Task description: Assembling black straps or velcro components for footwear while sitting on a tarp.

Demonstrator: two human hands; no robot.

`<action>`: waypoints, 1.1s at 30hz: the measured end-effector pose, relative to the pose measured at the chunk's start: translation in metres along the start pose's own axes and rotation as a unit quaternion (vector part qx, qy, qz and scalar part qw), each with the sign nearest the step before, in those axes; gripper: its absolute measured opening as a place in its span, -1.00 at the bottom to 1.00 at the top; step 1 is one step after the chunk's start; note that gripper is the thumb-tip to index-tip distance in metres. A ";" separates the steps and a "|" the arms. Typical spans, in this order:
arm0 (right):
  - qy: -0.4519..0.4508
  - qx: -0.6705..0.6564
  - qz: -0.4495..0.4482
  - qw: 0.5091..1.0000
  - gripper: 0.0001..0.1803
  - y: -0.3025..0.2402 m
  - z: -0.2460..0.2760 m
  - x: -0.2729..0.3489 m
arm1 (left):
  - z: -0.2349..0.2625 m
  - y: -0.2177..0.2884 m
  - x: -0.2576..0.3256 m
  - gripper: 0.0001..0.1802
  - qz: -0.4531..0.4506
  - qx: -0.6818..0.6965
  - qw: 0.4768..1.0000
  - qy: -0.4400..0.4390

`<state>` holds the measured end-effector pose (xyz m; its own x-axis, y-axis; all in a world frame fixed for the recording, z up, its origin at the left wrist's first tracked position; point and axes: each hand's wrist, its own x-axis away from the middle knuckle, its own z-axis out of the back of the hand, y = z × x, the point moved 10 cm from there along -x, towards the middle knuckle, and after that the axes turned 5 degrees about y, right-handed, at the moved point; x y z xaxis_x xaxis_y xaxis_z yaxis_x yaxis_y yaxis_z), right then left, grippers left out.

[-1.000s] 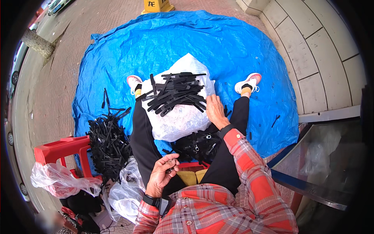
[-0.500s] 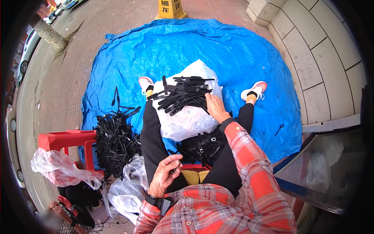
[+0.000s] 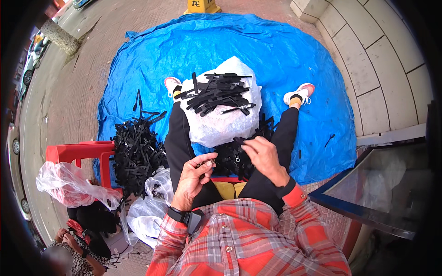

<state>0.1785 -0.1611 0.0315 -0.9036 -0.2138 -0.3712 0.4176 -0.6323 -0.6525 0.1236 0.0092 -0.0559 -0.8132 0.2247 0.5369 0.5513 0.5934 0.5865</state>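
My left hand (image 3: 193, 177) is closed over my lap, pinching a small dark metal piece, perhaps a clasp (image 3: 212, 161). To its right, my right hand (image 3: 265, 158) has its fingers drawn together at a short black strap (image 3: 239, 140), which sticks out at the fingertips. Beneath both hands lies a heap of black straps (image 3: 226, 158) between my thighs, with a few silvery metal parts in it. Farther off, a stuffed white plastic bag (image 3: 221, 129) carries a loose stack of black straps (image 3: 216, 94); one on its near side shows a pale, shiny part.
A blue tarp (image 3: 184, 50) spreads under my feet. At the left are another heap of black straps (image 3: 138, 156), a red stool (image 3: 80, 151) and clear plastic bags (image 3: 147, 221). A blue-framed glass panel (image 3: 368, 198) stands at the right, below a tiled wall (image 3: 368, 60). Another person (image 3: 78, 248) sits lower left.
My right hand has moved from the stack on the white bag back toward my left hand. A strap with a shiny part now lies on the stack's near side. My left hand has risen slightly.
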 end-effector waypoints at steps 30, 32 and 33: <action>-0.086 -0.417 -0.278 0.861 -0.75 -0.037 -0.033 0.057 | -0.027 0.006 0.044 -0.78 -0.115 -0.180 0.977 0.004; -0.261 -0.411 -0.352 0.800 -0.77 -0.040 -0.044 0.069 | -0.023 0.007 0.044 -0.76 -0.107 -0.161 0.981 -0.013; -0.284 -0.394 -0.358 0.797 -0.80 -0.039 -0.044 0.071 | -0.023 0.008 0.044 -0.76 -0.108 -0.162 0.981 -0.014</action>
<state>0.1021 -0.1190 0.0013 -0.7412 -0.4532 0.4952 -0.4963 -0.1269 -0.8588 0.0961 0.0064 -0.0139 -0.9198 0.1453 0.3645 0.3924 0.3540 0.8489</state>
